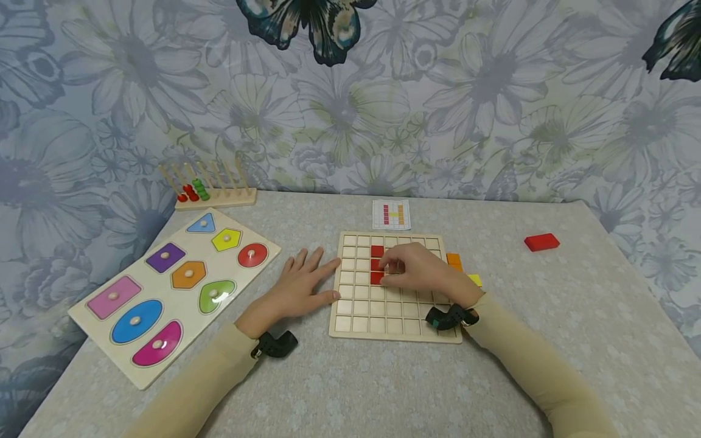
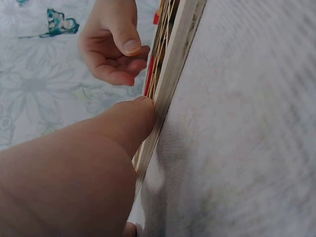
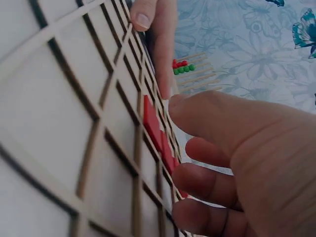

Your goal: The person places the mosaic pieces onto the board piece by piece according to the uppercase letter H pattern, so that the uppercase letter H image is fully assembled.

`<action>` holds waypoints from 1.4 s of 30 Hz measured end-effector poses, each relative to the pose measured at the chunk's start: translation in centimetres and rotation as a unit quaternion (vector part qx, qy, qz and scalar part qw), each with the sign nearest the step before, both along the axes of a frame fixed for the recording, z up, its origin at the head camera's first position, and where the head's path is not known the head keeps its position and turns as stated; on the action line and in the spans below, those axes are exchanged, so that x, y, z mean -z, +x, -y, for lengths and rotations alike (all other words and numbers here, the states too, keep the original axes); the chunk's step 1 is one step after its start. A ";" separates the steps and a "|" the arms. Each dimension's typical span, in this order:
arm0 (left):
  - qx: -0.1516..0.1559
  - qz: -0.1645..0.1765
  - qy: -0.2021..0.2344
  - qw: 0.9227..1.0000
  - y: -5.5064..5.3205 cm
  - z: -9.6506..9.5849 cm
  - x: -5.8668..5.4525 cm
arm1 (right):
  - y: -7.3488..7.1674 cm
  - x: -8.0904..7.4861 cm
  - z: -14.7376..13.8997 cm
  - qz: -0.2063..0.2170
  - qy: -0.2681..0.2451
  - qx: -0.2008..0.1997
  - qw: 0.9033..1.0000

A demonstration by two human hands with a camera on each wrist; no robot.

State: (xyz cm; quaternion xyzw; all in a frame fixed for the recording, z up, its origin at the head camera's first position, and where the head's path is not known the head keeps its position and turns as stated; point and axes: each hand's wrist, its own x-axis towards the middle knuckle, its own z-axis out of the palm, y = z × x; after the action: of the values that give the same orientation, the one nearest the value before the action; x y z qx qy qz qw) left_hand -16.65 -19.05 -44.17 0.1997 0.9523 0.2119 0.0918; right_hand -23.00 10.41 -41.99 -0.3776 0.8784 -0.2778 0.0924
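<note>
A wooden grid board (image 1: 394,327) lies on the table, with red square tiles (image 1: 376,250) in one of its columns. Over those tiles hovers my right hand (image 1: 421,267), its thumb and fingers loosely bent. The right wrist view shows a gap between the thumb (image 3: 192,111) and fingers, with nothing held there. My left hand (image 1: 298,287) lies with spread fingers at the board's left side. In the left wrist view its thumb (image 2: 136,116) touches the board's edge.
Orange tiles (image 1: 454,260) and a yellow piece (image 1: 475,280) lie right of the board, partly behind my right arm. A pattern card (image 1: 391,215) is behind it. Farther right sits a red piece (image 1: 542,242). Left are a shape puzzle (image 1: 191,323) and a bead stand (image 1: 232,197).
</note>
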 end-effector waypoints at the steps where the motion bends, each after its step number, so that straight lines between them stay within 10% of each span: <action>1: 0.000 0.000 0.000 1.000 0.0 0.0 0.0 | 0.0 -0.1 -0.3 -0.001 -0.003 0.001 1.000; 27: -0.003 -0.003 -0.005 1.000 -0.1 -0.1 0.1 | 4.4 -0.6 -13.6 -0.031 0.007 0.110 0.993; 42: -0.003 -0.003 -0.003 1.000 -0.1 0.0 0.1 | 4.5 0.2 -15.7 -0.011 0.049 0.148 0.988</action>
State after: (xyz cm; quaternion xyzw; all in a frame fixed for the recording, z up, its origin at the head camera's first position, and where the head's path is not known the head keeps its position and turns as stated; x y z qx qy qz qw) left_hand -16.73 -19.01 -44.31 0.1968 0.9538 0.2087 0.0890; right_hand -18.48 26.08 -42.18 -0.2411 0.9384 -0.2405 0.0589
